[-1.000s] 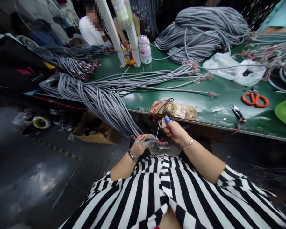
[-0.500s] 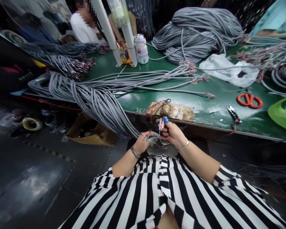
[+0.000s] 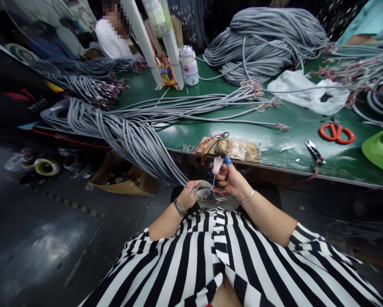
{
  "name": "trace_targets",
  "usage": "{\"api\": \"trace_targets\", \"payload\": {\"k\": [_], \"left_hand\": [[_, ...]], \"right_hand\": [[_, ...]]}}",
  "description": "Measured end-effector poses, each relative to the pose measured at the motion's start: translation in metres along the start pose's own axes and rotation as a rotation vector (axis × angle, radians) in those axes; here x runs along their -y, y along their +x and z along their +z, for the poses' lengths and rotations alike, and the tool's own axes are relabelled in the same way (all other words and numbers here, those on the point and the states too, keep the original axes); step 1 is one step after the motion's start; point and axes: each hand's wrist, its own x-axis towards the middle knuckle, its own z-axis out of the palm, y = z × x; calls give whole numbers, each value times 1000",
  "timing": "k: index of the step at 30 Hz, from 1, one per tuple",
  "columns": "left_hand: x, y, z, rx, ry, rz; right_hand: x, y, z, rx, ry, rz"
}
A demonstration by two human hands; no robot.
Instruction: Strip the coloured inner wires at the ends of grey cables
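Observation:
My left hand (image 3: 191, 194), with grey coverings on its fingertips, is closed around the thin wires at the end of the grey cables (image 3: 175, 171). Close to its right, my right hand (image 3: 234, 182) has a blue covering on the thumb. Its fingers are closed on a pale pink piece (image 3: 217, 164) with a thin light shaft pointing down to the wires. I cannot make out exactly what this piece is. Red and pale thin wires (image 3: 219, 195) spread between the two hands, below the bench edge.
Just beyond my hands, a worn wooden block (image 3: 239, 150) lies at the edge of the green bench (image 3: 181, 134). Orange-handled scissors (image 3: 337, 132), small snips (image 3: 314, 151) and a green basket (image 3: 381, 149) are to the right. A large cable coil (image 3: 268, 42) sits behind. Other people are across the bench.
My right hand has shifted slightly right, its thumb now apart from the pale pink piece, which has turned and shows a broader side. My left hand stays on the wires.

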Motion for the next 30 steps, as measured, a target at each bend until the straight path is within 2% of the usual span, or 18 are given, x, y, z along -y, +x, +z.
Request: {"api": "trace_targets", "payload": {"k": [7,9,11,14,16,19,22,25,30], "left_hand": [[4,-22,-3,28,-19,33],[10,-26,-5,-40,-27,38],[16,-29,-6,-140,-44,57],[17,-30,-4,-258,-34,84],[13,-29,0,-278,18,108],[7,-28,7,-283,117,183],[5,-28,11,-312,171,256],[2,-30,8,-214,160,191],[-12,-31,-11,177,10,-74]], "right_hand": [[-7,-7,-17,-4,-42,24],[-12,-14,-22,22,-111,0],[-17,-25,-26,102,-238,-65],[-23,-42,-26,269,-559,-259],[-25,-49,-21,302,-861,-481],[-29,-55,-9,179,-1313,-793],[-33,-57,-1,51,-1614,-909],[-32,-58,0,63,-1793,-956],[-22,-58,-4,251,-1789,-1032]]}}
